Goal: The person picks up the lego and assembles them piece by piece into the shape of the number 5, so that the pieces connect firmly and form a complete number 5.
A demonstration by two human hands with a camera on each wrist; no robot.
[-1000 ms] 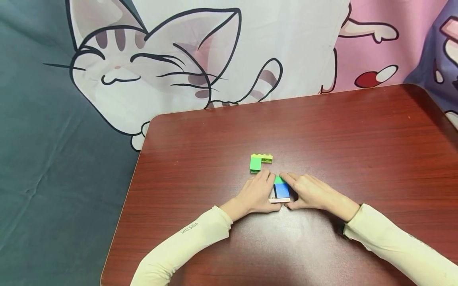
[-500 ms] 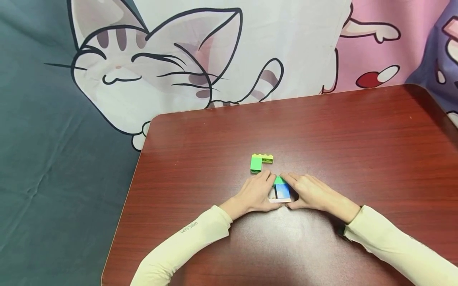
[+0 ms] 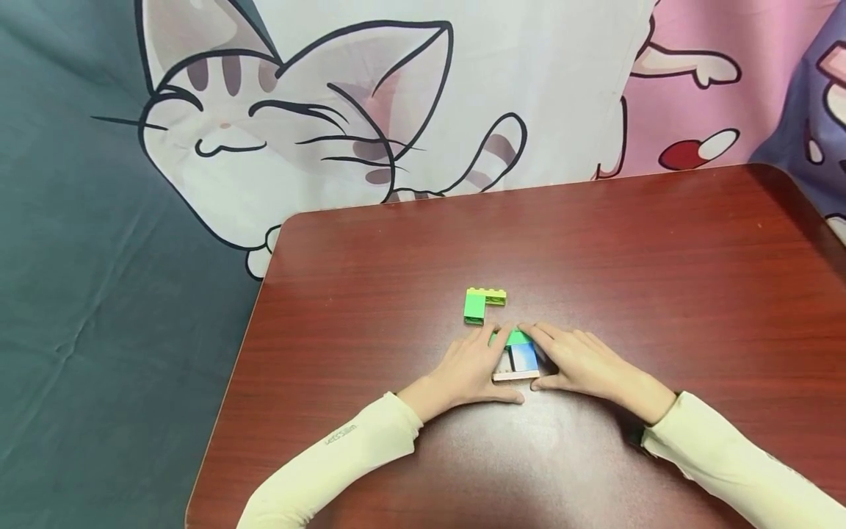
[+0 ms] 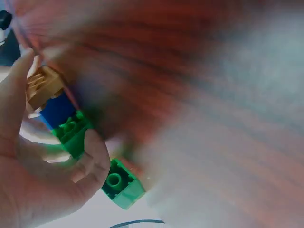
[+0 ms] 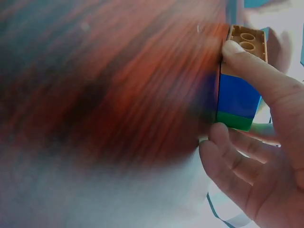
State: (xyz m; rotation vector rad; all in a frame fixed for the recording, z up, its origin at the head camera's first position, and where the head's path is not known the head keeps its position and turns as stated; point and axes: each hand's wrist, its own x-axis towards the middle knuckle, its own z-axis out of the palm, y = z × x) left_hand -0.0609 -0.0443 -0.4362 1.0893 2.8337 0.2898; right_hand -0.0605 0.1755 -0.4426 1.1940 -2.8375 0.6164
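Note:
A joined piece of green, blue and tan toy bricks lies on the table between the hands; its blue brick [image 3: 524,358] shows in the head view. The tan brick [image 3: 515,376] is at the near end, the green brick [image 3: 518,337] at the far end. My left hand [image 3: 463,367] touches the green end with its fingers, its thumb straight and apart from the tan brick. My right hand [image 5: 280,161] holds the piece from the right, thumb on the tan brick [image 5: 256,42], fingertips at the green end. The fingers partly hide the piece.
A second piece, a green brick [image 3: 474,306] joined to a yellow-green brick [image 3: 496,297], lies just beyond the left hand. The brown wooden table [image 3: 370,294] ends at a cartoon-cat curtain [image 3: 317,147] behind.
My left thumb has come off the near end of the brick piece and moved toward the body. More of the green and tan bricks shows at left. The right hand stays about where it was.

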